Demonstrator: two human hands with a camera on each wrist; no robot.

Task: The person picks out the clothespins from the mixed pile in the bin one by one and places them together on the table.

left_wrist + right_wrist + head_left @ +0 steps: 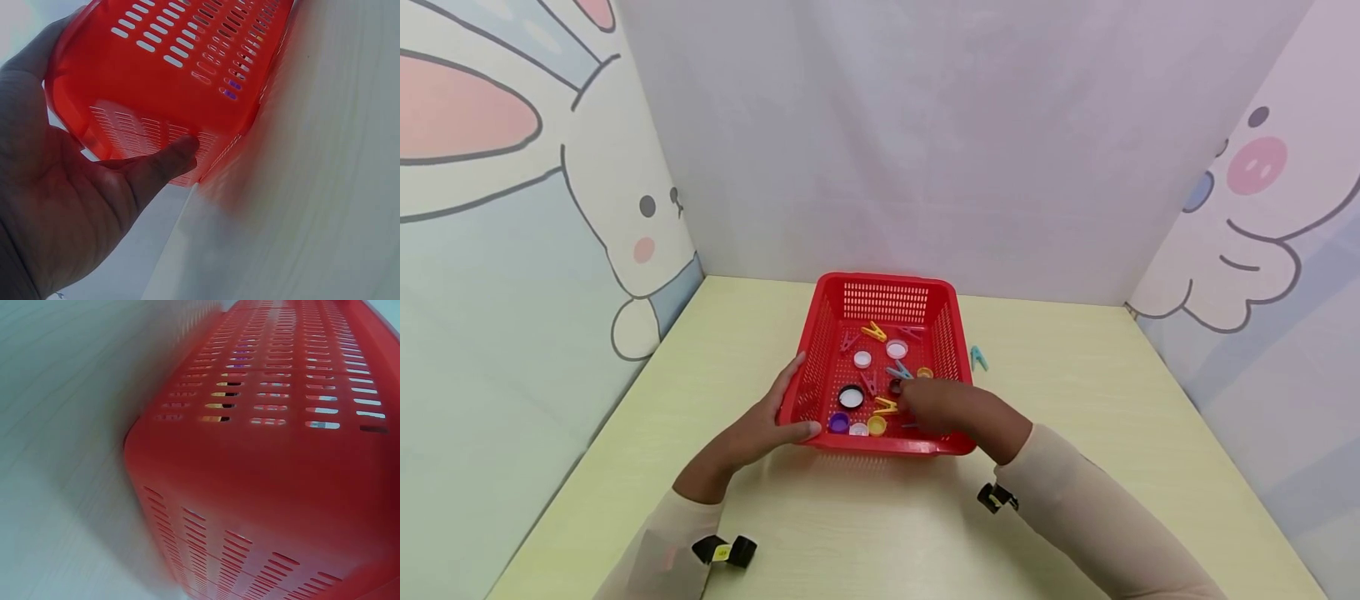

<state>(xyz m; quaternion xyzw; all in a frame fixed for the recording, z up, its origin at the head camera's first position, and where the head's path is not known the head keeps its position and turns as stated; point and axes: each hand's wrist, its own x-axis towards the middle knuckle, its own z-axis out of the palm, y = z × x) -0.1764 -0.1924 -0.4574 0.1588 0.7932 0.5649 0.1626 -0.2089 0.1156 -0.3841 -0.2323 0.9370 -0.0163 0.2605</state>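
Beige sleeves (1078, 492) carry black wrist units (743, 551) with yellow labels (722, 552).

Both arms (1071, 492) reach forward; the left hand (754, 432) spreads its thumb (162, 165) wide of its fingers (787, 377), the right hand (931, 405) (fingertips hidden) points downward.

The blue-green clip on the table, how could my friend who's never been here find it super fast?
Start at the big red rectangular plastic basket on the pale yellow table. In the head view, look just past the basket's right side for a small turquoise V-shaped clip. It's the only clip you can see lying outside the basket.
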